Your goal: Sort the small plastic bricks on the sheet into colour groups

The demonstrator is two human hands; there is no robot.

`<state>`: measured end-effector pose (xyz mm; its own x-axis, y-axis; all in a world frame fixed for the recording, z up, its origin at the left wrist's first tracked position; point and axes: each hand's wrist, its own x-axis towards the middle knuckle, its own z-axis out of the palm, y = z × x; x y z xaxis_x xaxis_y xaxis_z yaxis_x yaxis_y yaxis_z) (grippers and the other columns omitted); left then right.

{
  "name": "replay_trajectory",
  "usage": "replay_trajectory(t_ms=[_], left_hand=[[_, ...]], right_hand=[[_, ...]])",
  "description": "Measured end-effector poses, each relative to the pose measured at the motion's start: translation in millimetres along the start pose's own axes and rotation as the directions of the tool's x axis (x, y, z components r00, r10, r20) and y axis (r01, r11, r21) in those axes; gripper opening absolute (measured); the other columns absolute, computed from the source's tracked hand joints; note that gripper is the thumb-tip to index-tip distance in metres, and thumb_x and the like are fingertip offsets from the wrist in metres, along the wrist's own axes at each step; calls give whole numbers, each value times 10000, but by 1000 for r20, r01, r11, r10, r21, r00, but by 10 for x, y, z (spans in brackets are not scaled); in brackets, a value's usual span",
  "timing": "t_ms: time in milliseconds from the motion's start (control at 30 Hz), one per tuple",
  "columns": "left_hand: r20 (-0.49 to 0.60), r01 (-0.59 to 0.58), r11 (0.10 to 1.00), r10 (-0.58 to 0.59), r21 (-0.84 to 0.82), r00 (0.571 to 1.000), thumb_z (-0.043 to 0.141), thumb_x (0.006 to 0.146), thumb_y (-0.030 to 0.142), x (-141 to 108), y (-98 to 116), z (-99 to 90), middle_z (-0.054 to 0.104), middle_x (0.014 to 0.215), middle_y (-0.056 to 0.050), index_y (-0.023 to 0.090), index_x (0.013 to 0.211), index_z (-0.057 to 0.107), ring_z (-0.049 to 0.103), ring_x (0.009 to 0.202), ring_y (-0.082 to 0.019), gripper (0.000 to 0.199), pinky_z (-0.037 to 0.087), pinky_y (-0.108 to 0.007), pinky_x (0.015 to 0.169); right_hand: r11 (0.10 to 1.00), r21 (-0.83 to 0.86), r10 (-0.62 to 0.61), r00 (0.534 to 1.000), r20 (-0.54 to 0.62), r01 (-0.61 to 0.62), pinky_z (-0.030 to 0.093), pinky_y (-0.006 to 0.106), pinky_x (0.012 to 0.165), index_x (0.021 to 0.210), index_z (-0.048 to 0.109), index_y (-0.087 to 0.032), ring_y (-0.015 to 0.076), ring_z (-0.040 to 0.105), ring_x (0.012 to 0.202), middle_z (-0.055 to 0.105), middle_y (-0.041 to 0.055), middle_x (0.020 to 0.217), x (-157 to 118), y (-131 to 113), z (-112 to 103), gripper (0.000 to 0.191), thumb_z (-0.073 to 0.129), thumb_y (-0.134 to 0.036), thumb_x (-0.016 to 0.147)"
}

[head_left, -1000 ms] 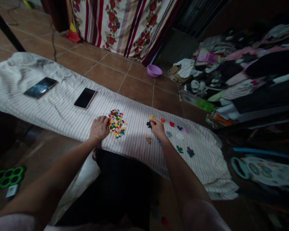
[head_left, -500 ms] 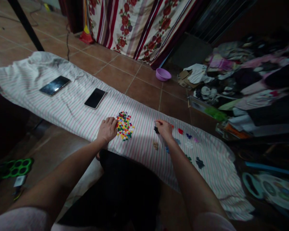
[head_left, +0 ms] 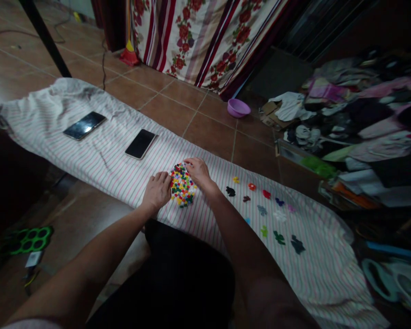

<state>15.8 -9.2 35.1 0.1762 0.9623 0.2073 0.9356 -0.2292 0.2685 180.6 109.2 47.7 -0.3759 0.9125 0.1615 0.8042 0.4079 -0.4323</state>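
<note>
A pile of small pieces in many colours (head_left: 182, 191) lies on a striped cloth (head_left: 198, 224). My left hand (head_left: 157, 190) rests palm down at the pile's left edge, fingers bent loosely and lying on the cloth. Over the far right edge of the pile is my right hand (head_left: 199, 172), its thumb and forefinger apart and reaching down to the pieces. No piece shows in either hand. To the right are small one-colour groups, among them black (head_left: 230, 191), yellow (head_left: 236, 179), orange (head_left: 251, 186), red (head_left: 266, 194) and dark grey (head_left: 297, 245).
Two phones lie to the left on the cloth, one farther off (head_left: 85, 125) and one closer (head_left: 140, 144). A purple basin (head_left: 239, 108) stands on the tiled floor beyond. Clothes (head_left: 359, 105) are heaped at the right. A floral curtain (head_left: 192, 41) hangs behind.
My right hand has moved left from beside the black group to the mixed pile. The black group now shows uncovered. My left hand stays by the pile; the view has shifted slightly.
</note>
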Motion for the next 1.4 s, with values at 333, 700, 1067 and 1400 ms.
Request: replay_trajectory(t_ms=[333, 700, 1067, 1400], left_hand=[[4, -4, 1000, 4, 15, 1000, 409, 873, 245, 6, 2, 5, 545, 1147, -114, 205, 1063, 532, 466, 1050, -273, 230, 388, -422, 817], [-9, 3, 1000, -3, 29, 1000, 422, 877, 254, 5, -6, 34, 547, 1171, -107, 210, 1077, 523, 472, 1065, -274, 229, 392, -422, 832], [-23, -12, 1000, 12, 23, 1000, 403, 889, 255, 6, -11, 36, 557, 1149, -110, 209, 1075, 530, 478, 1064, -270, 230, 398, -414, 817], [-22, 0, 1000, 1, 17, 1000, 431, 860, 238, -1, 6, 4, 558, 1146, -110, 222, 1086, 529, 479, 1066, -273, 247, 399, -424, 830]], right_hand=[[982, -180, -19, 985, 170, 50, 367, 311, 923, 972, 739, -188, 203, 534, 963, 674, 90, 980, 204, -213, 101, 264, 495, -163, 875], [986, -165, 18, 993, 117, 2, 400, 305, 876, 846, 706, -196, 199, 562, 924, 687, 71, 923, 223, -366, 122, 204, 515, -127, 821], [914, 319, 328, 921, -213, -252, 480, 283, 782, 937, 616, -210, 168, 629, 800, 681, 28, 857, -204, -98, 93, 195, 486, -256, 798], [850, 430, 430, 872, -235, -304, 488, 280, 813, 987, 671, -232, 172, 633, 863, 706, 23, 962, -606, 37, 128, 295, 431, -303, 831]])
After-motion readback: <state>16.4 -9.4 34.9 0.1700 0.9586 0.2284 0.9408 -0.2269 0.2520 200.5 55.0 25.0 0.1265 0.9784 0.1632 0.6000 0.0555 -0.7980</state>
